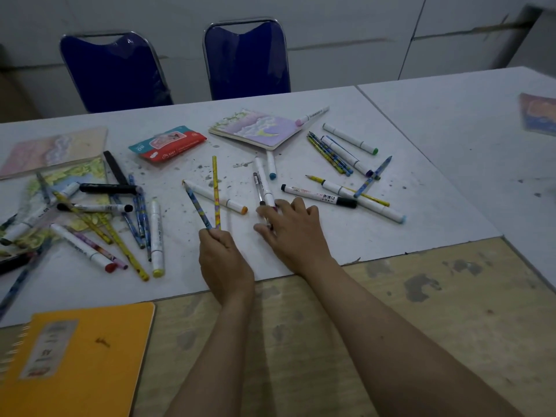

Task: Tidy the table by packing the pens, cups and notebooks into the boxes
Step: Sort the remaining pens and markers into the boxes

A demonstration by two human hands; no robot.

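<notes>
Left grip [221,249] around two slim pencils [214,191]; right grip [288,224] pinching round white markers [264,185].

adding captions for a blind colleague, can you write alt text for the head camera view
A person's left hand holds two pencils upright while the right hand gathers a white marker and a pen on a white table. Many more markers and pencils, a few notebooks and a pack of wipes lie scattered around.

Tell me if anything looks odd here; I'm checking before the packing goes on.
Dark specks and smears spatter the white table between the wipes pack and the pens. The nearer wooden surface has worn grey patches. Pens lie scattered and crossed, none boxed.
</notes>
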